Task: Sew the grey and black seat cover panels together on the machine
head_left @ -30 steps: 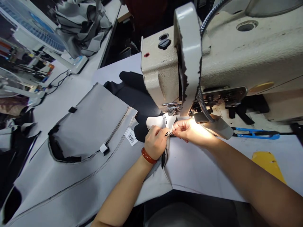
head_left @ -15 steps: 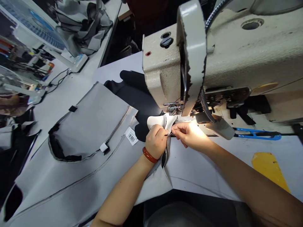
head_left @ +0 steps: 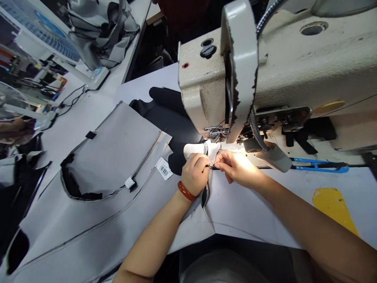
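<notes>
Under the head of a cream sewing machine [head_left: 200, 82], my two hands meet at the seam edge of a grey-and-black fabric cover [head_left: 126, 137]. My left hand [head_left: 194, 173], with a red-brown bangle at the wrist, is closed on the folded edge. Thumb and fingers of my right hand [head_left: 235, 167] pinch the same edge from the right, close to the presser foot. A pale flap [head_left: 194, 149] of the piece lies under the lit needle area. The rest of the cover spreads left, with a white barcode label [head_left: 163, 169] on it. The fingertips hide the exact edge.
Blue thread snips [head_left: 321, 166] lie right of the needle, by the machine bed. A yellow piece [head_left: 334, 208] rests on the white table [head_left: 250, 212]. A fan [head_left: 53, 35] and a heap of grey fabric [head_left: 103, 31] stand at the far left.
My hands stay at the same seam edge, with only slight shifts of the fingers. The left hand's fingers have turned a little; the cover lies almost as before.
</notes>
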`<act>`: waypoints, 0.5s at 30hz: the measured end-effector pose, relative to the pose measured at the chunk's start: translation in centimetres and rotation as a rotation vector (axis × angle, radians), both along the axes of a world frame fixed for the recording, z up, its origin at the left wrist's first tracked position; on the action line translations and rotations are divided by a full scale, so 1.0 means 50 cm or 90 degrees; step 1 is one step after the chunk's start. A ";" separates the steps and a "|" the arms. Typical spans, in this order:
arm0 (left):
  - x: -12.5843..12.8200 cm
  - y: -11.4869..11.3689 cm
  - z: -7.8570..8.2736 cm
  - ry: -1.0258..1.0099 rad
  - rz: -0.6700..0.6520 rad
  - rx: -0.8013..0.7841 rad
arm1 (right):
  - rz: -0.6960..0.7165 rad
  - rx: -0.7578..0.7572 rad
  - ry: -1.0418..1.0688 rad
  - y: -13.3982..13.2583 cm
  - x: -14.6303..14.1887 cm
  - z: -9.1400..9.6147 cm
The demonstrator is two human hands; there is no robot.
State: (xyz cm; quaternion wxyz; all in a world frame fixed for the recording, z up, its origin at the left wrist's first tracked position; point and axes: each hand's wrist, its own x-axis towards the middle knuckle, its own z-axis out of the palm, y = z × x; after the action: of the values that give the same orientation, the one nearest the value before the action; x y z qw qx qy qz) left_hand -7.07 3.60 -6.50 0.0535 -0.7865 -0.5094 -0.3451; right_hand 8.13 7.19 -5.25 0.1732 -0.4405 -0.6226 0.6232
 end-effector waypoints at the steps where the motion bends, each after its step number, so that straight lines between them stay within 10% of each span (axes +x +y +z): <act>1: 0.000 0.000 0.000 -0.007 0.000 -0.003 | -0.007 0.005 0.008 -0.001 0.000 0.000; 15: -0.004 0.002 -0.008 -0.046 -0.014 -0.004 | -0.036 0.039 -0.023 0.003 0.010 0.001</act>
State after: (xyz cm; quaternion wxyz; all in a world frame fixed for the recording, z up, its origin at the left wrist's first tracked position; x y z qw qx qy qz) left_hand -7.28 3.71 -6.87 0.0286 -0.7794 -0.5032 -0.3720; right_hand 8.60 7.32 -5.21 0.1933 -0.4636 -0.6317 0.5905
